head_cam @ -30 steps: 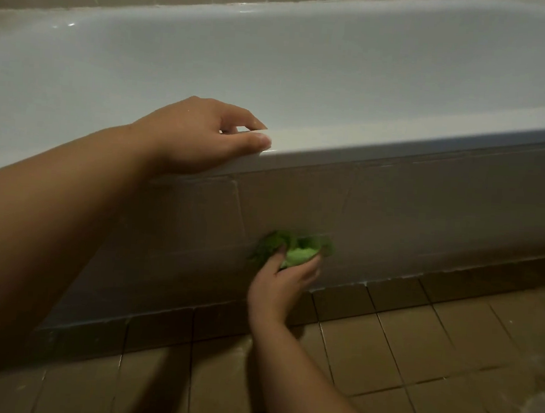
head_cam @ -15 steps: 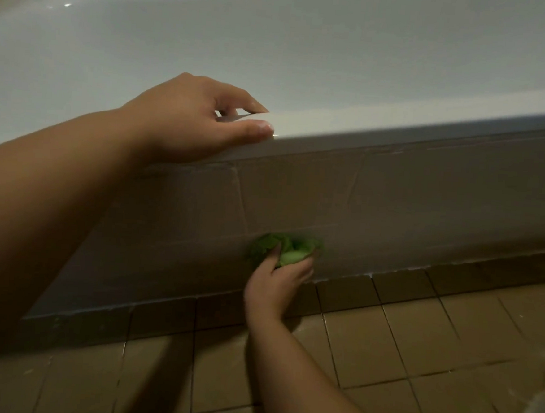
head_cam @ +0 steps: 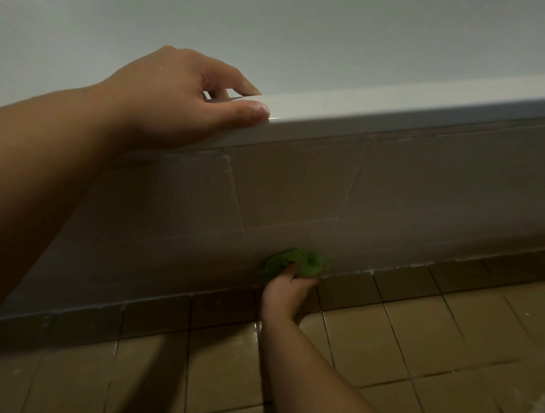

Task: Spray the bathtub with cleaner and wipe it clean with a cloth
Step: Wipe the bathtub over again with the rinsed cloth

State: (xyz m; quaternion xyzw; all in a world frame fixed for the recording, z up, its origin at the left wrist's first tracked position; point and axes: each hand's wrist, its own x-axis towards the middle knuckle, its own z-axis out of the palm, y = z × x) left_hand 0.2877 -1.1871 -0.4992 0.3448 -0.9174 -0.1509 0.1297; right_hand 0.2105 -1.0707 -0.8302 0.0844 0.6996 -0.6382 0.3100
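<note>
A: Where now, the cloth (head_cam: 296, 263)?

B: Bunched and green; pressed against the foot of the tiled panel (head_cam: 330, 194) under the bathtub (head_cam: 401, 102); just above the seam with the floor (head_cam: 384, 343); clamped in the right grip (head_cam: 286, 289), fingers curled round it from below.

A: And the left grip (head_cam: 182, 100)?

B: Up on the bathtub rim, well apart from the cloth; fingers loosely bent over the edge, thumb laid along the outer lip; holding nothing, only bracing.

A: Which way to travel from there?

B: Judging by the lie, along the panel, not across it; long axis of bathtub and panel running from lower left to upper right in view; more panel showing to the right of the cloth than to the left; hard to tell wiped from unwiped in this dim light.

A: Which grip nearer?

B: The right, plainly; already on cloth and panel; the left too high, and probably better kept as a prop.

A: Anything to mind?

B: Likely the seam at the bottom; pale residue along the joint just right of the cloth; probably calls for pressure kept low and flat; a wet sheen on the floor near the right wrist, so perhaps slippery; no spray bottle in view.
</note>
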